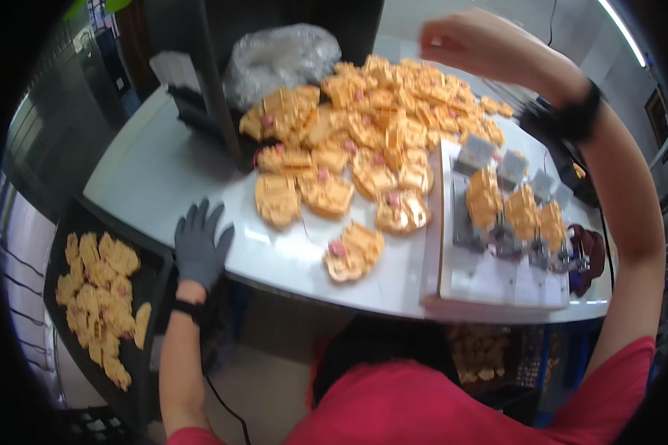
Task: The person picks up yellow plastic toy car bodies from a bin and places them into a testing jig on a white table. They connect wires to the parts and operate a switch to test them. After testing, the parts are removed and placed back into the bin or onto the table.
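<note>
My left hand, in a grey glove, lies on the table's front left edge with its fingers spread and nothing in them. Raised high over the far right of the table is my bare right hand; its fingers are smeared by motion, so whether they hold anything is unclear. A large heap of yellow-orange moulded plastic parts, several with small pink pieces, covers the middle and back. One such part lies apart near the front edge. On the right, a white fixture board carries more of these parts upright among metal clamps.
Left of the table, a black tray holds several similar parts. A clear plastic bag sits behind the heap, beside a dark upright post. Under the table at right stands a crate with more parts. A black cable hangs below.
</note>
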`<state>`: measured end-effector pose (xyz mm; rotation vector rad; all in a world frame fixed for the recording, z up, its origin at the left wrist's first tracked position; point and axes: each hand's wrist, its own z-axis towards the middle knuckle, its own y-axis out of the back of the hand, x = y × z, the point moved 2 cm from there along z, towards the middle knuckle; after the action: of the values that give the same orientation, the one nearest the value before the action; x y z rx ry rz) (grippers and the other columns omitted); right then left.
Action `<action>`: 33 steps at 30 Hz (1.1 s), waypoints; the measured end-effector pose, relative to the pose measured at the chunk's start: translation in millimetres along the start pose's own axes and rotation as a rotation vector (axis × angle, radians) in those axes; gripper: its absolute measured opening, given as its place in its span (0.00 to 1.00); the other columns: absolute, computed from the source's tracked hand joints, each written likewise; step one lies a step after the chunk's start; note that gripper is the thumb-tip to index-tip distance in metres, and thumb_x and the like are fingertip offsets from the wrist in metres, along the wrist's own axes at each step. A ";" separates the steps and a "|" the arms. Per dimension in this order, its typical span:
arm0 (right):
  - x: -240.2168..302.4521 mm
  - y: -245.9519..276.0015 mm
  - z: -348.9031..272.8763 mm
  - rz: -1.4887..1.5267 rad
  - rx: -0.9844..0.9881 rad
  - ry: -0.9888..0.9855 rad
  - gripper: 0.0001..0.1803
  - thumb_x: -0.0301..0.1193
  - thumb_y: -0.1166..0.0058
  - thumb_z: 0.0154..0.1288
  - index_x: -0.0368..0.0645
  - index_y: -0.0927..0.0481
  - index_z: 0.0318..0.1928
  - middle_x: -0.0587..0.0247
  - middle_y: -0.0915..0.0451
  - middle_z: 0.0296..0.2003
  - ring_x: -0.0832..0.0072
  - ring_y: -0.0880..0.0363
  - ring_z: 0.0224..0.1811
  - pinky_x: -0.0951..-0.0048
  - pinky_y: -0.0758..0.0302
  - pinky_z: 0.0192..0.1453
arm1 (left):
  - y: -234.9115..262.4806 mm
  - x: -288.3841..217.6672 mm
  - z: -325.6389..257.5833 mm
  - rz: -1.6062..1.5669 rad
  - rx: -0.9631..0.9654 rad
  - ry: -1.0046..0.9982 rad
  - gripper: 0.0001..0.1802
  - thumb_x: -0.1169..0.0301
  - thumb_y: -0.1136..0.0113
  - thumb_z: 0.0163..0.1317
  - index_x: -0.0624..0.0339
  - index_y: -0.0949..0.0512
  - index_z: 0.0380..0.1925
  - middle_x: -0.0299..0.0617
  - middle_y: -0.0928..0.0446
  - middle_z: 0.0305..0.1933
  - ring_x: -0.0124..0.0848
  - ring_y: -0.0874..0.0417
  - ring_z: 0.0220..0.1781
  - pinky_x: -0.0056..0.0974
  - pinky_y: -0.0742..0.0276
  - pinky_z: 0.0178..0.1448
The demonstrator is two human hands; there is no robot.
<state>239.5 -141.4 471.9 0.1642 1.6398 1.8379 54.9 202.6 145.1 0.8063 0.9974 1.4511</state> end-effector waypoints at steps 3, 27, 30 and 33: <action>54.3 17.6 -117.6 0.196 -0.028 0.026 0.07 0.28 0.40 0.65 0.37 0.21 0.38 0.54 0.20 0.28 0.59 0.21 0.31 0.65 0.27 0.37 | -3.3 -4.5 -1.5 0.079 0.065 0.078 0.29 0.49 0.50 0.69 0.44 0.30 0.66 0.48 0.35 0.73 0.51 0.36 0.73 0.57 0.45 0.74; 211.6 -230.2 -444.5 1.726 0.133 -0.760 0.11 0.32 0.48 0.74 0.36 0.20 0.48 0.63 0.16 0.38 0.78 0.16 0.41 0.75 0.21 0.47 | -20.4 -69.1 -30.3 0.078 0.231 0.095 0.37 0.39 0.60 0.70 0.43 0.40 0.73 0.52 0.45 0.78 0.52 0.49 0.80 0.59 0.57 0.79; 207.9 -218.5 -424.4 1.704 0.105 -0.739 0.11 0.32 0.48 0.75 0.37 0.20 0.49 0.63 0.16 0.39 0.78 0.17 0.42 0.75 0.21 0.49 | -11.0 -91.7 -32.5 0.024 0.177 0.166 0.36 0.39 0.60 0.70 0.42 0.38 0.73 0.50 0.44 0.78 0.50 0.48 0.79 0.60 0.58 0.79; 212.1 -212.6 -416.0 1.711 0.064 -0.768 0.11 0.31 0.48 0.74 0.37 0.20 0.49 0.63 0.17 0.40 0.78 0.17 0.42 0.75 0.22 0.49 | -11.7 -96.0 -33.1 0.031 0.147 0.150 0.36 0.39 0.60 0.70 0.42 0.38 0.72 0.48 0.43 0.78 0.50 0.48 0.79 0.60 0.58 0.79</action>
<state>-51.7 -376.6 121.0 2.5123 0.7985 2.1079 41.5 103.0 126.4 0.8309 1.2213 1.4949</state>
